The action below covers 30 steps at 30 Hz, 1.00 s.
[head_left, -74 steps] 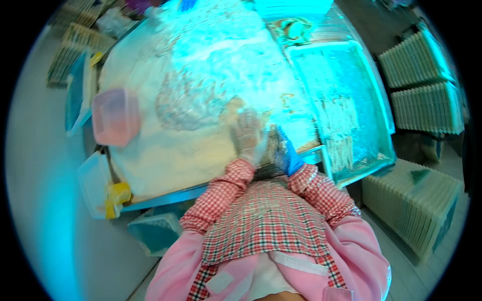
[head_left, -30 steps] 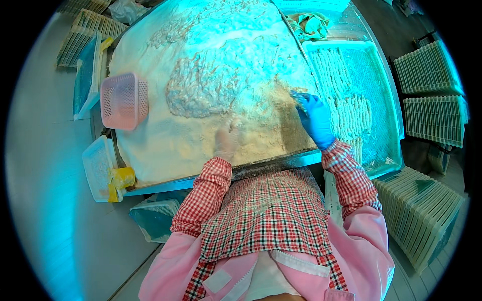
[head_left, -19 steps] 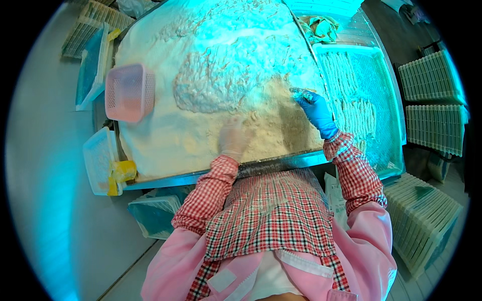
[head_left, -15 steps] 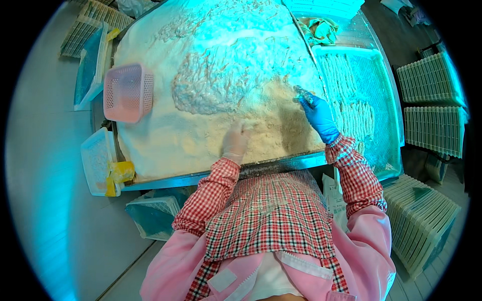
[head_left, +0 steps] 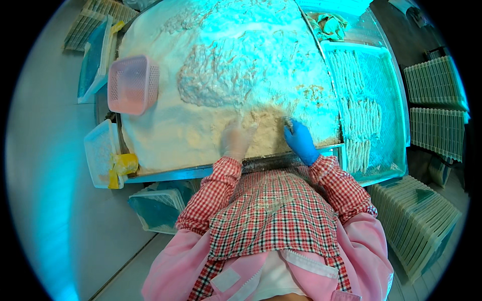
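My left hand (head_left: 237,139), in a pale see-through glove, is low over the pale flour-like powder (head_left: 170,135) on the big work table; motion smears its fingers. To its right, my right hand (head_left: 301,142), in a blue glove, has its fingers curled down at the powder. Something greyish shows at its fingertips, too small to make out. Beyond both hands lies a wet, lumpy mass of greyish strips (head_left: 216,75) on the powder. Rows of powder-coated strips (head_left: 362,118) fill part of the mesh tray (head_left: 394,108) right of the table.
A pink perforated basket (head_left: 133,85) sits at the table's left side. Left of the table stands a white bin (head_left: 98,155) with yellow tape (head_left: 123,164). Stacked trays (head_left: 416,220) stand at lower right, others (head_left: 436,134) farther right. A crumpled cloth (head_left: 329,26) lies behind the mesh tray.
My right hand has come left and nearer me, from beside the mesh tray to the powder by my left hand. The left hand stays nearly in place. The view has shifted slightly.
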### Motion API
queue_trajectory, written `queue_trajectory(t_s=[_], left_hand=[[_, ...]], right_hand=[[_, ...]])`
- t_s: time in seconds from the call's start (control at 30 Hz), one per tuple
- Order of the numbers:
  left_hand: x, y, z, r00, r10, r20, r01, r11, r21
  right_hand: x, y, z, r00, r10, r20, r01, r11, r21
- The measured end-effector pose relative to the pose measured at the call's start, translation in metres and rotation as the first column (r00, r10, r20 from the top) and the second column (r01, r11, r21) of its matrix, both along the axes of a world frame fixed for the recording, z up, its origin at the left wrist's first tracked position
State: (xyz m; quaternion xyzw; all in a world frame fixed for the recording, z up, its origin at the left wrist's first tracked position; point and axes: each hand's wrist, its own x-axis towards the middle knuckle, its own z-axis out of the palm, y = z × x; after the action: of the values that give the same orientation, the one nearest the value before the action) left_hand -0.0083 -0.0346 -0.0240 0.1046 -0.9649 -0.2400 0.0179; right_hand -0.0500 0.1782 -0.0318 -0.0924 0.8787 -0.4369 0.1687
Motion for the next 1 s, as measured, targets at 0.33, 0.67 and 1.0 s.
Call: queue_trajectory(t_s=[0.33, 0.67, 1.0], left_hand=[[-0.002, 0.058, 0.015, 0.966, 0.038, -0.255, 0.002, 0.988, 0.155], [-0.038, 0.088, 0.01, 0.974, -0.095, -0.205, 0.146, 0.956, 0.253], [-0.08, 0.118, 0.006, 0.899, -0.276, -0.339, 0.35, 0.919, 0.18]], right_hand=[[0.009, -0.045, 0.006, 0.499, 0.08, 0.863, 0.792, 0.362, -0.491], [0.009, -0.035, 0.006, 0.531, 0.109, 0.84, 0.833, 0.116, -0.541], [0.02, 0.061, -0.001, 0.567, -0.115, 0.816, 0.822, 0.142, -0.552]])
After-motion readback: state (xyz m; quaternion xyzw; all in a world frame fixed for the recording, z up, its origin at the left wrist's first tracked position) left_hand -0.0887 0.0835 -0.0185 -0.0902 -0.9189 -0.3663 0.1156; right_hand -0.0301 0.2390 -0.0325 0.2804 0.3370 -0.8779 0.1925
